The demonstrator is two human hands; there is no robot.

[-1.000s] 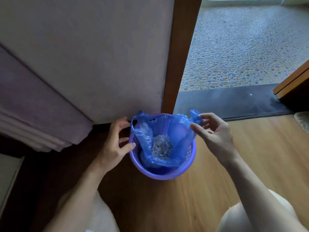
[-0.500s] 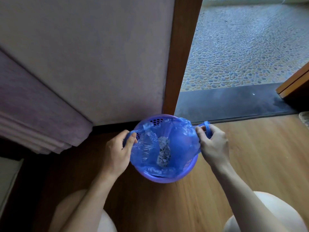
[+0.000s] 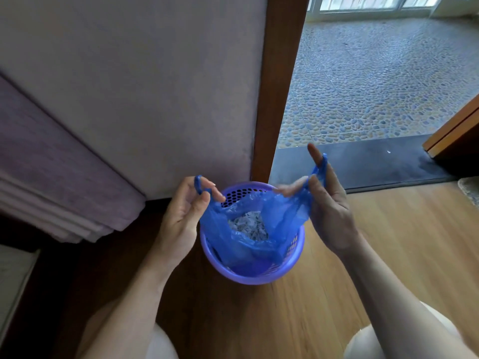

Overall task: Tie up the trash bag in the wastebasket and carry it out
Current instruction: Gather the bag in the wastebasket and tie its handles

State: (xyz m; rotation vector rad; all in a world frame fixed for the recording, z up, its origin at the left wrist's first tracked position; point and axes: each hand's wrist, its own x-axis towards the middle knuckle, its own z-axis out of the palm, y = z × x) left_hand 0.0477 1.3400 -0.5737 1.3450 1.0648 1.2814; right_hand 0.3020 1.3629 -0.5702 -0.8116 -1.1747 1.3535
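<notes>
A small purple plastic wastebasket (image 3: 259, 277) with a perforated wall stands on the wooden floor against the wall. A blue trash bag (image 3: 248, 244) sits in it, holding crumpled whitish paper (image 3: 248, 225). My left hand (image 3: 181, 216) pinches the bag's left handle loop between thumb and fingers, just above the basket's left rim. My right hand (image 3: 329, 203) holds the right handle loop, which is stretched up over its fingers above the right rim. The bag's top edges are lifted off the rim.
A pale wall and a dark wooden door frame (image 3: 274, 86) rise right behind the basket. Beyond a dark threshold strip (image 3: 363, 161) lies a pebble-tiled floor. A purple curtain (image 3: 51, 177) hangs at left. A wooden door edge (image 3: 456, 133) shows at right.
Both hands took hold of the bag's handle loops at the rim, then raised them, pulling the bag's top free of the basket. The right hand rose higher than the left.
</notes>
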